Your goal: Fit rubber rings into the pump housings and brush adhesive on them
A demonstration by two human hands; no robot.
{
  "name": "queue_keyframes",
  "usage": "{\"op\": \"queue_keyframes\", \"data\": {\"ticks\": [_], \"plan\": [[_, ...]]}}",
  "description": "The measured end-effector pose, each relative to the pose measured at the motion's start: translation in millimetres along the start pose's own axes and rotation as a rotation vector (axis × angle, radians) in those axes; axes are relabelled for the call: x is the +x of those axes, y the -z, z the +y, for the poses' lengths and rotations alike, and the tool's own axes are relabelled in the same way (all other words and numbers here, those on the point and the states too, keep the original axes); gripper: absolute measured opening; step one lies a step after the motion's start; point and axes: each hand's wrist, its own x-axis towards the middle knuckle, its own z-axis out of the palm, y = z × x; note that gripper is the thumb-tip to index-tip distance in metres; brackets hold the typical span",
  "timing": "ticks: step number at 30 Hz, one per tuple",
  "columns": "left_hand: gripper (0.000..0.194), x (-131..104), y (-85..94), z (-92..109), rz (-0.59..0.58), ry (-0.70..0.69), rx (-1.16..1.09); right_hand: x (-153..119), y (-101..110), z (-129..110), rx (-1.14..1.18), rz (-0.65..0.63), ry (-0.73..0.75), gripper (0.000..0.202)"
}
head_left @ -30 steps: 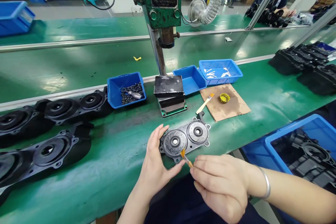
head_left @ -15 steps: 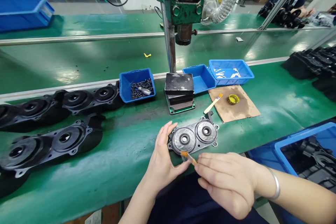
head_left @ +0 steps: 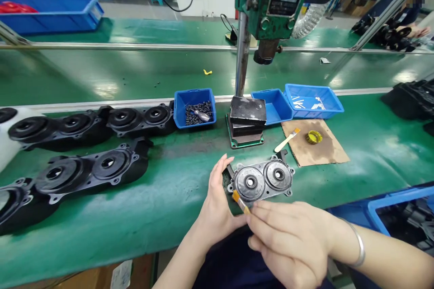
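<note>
A black gearbox housing (head_left: 278,175) with two round recesses lies on the green bench in front of me. My left hand (head_left: 217,210) is curved round its left end, fingers at the far side and thumb at the near side. Pinched in my right hand (head_left: 291,239) is a small paint brush (head_left: 241,203) with orange bristles. The bristles are at the lower-left rim of the housing's left recess. A second brush (head_left: 286,140) with a pale handle lies partly on a stained cardboard sheet (head_left: 330,151), beside a yellow cap (head_left: 313,137) of liquid.
Behind the housing stands a green press with a black block (head_left: 248,110) on its base. Blue bins hold small dark parts (head_left: 195,108) and white pieces (head_left: 313,101). More black housings (head_left: 84,169) line the left. A person (head_left: 412,22) works at far right.
The view has turned left, so the bench things appear farther right. The brush tip has moved left along the recess rim. My left hand stays at the housing's left end.
</note>
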Motion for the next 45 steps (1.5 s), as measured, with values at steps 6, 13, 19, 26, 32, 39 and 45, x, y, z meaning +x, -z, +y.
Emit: {"op": "queue_keyframes", "data": {"ticks": [6, 13, 19, 26, 32, 39, 45], "plan": [[0.118, -1.5, 0.7, 2.2, 0.024, 0.006, -0.016, 15.3, 3.5, 11.2, 0.016, -0.151, 0.076, 0.017], [0.115, -0.5, 2.0, 3.8, 0.018, -0.02, 0.029, 18.2, 9.1, 22.1, 0.132, -0.238, -0.067, 0.011], [0.11, 0.9, 2.3, 6.6, 0.04, -0.028, 0.038, 59.4, 12.3, 48.6, 0.239, -0.109, -0.169, 0.024], [0.109, -1.0, 2.3, 7.2, 0.059, -0.026, 0.067, 82.1, 21.9, 56.5, 0.369, -0.124, -0.538, 0.02], [0.11, -1.8, 1.4, 5.7, 0.069, -0.034, 0.052, 87.5, 16.1, 61.2, 0.501, -0.27, -0.588, 0.017], [0.107, 3.7, 2.1, 4.9, 0.091, -0.081, 0.071, 76.0, 27.6, 78.5, 0.324, -0.107, -0.715, 0.016], [0.11, 2.9, -1.3, -0.7, 0.098, -0.092, 0.067, 75.6, 23.4, 75.9, 0.356, -0.009, -0.727, 0.016]]}}
